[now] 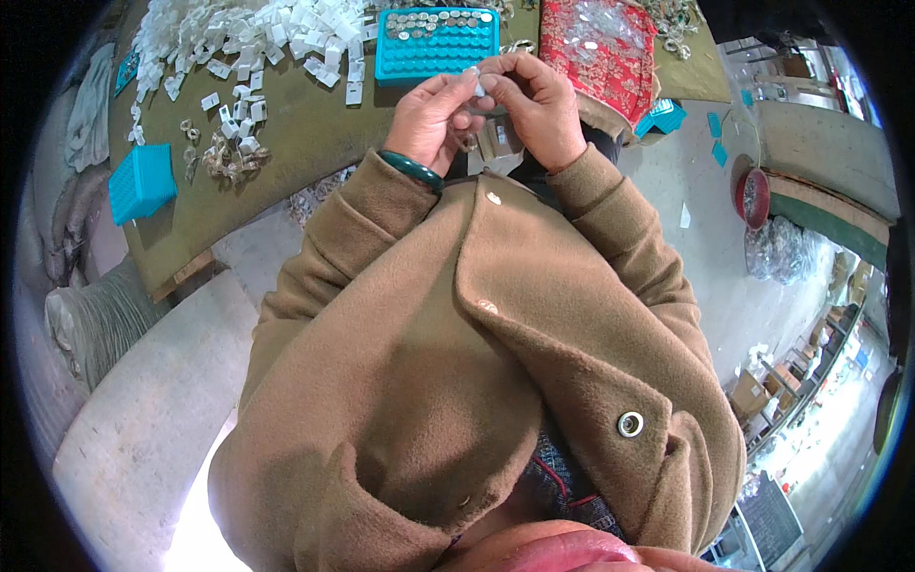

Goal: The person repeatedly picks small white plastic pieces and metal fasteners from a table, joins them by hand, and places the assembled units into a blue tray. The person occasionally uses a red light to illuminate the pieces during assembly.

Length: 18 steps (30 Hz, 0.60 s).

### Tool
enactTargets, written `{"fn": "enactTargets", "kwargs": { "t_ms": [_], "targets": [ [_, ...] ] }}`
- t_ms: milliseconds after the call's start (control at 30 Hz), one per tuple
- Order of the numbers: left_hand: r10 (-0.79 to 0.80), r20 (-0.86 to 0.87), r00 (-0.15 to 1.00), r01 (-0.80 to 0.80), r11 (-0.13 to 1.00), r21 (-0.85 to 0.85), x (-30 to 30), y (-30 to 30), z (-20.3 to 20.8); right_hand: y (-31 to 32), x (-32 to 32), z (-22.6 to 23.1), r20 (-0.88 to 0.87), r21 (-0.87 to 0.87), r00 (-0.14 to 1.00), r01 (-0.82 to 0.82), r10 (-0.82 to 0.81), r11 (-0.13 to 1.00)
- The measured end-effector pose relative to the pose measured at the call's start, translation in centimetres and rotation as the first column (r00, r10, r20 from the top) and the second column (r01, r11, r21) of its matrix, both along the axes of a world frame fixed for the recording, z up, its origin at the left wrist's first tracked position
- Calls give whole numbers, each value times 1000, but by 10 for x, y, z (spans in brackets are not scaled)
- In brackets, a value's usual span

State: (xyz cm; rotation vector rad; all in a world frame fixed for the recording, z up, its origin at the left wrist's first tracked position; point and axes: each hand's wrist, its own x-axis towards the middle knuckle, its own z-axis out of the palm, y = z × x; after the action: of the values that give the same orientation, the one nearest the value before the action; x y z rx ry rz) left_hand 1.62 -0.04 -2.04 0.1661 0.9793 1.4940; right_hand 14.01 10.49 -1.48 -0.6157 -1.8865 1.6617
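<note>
Both hands meet in front of the blue tray (437,67), their fingertips pinched together at a small white piece (479,88). My left hand (431,122), with a dark green bangle (411,170) at its wrist, is closed on one side of the piece. From the other side my right hand (545,107) pinches it between thumb and forefinger. The fingers hide most of the piece, so its exact kind cannot be made out. Round silvery discs (416,26) fill the far rows of the tray's hollows. A clear, ring-like bit (467,141) shows below the left fingers.
A large heap of white tag-like pieces (276,33) covers the table's far left. Nearer lies a small pile of clear rings (229,160), beside a stack of blue trays (142,183). Red patterned cloth (610,86) at right bears clear plastic bits (600,30).
</note>
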Motion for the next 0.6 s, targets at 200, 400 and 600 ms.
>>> {"fn": "enactTargets", "kwargs": {
  "t_ms": [200, 400, 600],
  "targets": [
    [26, 202, 979, -15, 998, -56, -10, -7, 4, -3, -4, 6, 52, 116, 998, 32, -39, 993],
    [-16, 244, 970, 35, 997, -73, -12, -7, -2, -5, -2, 10, 124, 291, 992, -17, -20, 956],
    [-55, -318, 946, 37, 997, -63, -11, -7, 0, 6, 2, 12, 138, 510, 990, -72, 2, 857]
  ]
}}
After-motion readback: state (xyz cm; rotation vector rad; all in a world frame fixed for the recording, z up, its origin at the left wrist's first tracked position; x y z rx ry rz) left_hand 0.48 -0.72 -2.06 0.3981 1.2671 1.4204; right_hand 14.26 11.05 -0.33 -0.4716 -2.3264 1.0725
